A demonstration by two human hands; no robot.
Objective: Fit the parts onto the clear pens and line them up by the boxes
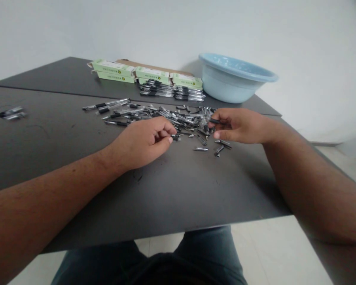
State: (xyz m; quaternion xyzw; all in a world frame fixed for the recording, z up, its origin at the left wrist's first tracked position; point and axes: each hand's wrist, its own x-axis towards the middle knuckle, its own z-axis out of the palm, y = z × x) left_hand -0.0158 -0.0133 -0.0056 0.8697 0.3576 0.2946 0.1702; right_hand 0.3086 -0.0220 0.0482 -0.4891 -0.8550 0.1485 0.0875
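Note:
My left hand is closed, its thumb and fingers pinching a pen whose dark end sticks out to the right; the rest of it is hidden in the hand. Across from it, my right hand holds a small black pen part between thumb and fingers, at the right edge of the pile. Between and behind both hands lies a loose pile of clear pens and pen parts with black grips. A few short loose parts, among them a silver-tipped piece, lie just in front of the pile.
Green and white boxes stand at the back, with neat stacks of pens before them. A light blue basin sits at the back right. Several pen pieces lie far left on the dark table. A white wall rises behind.

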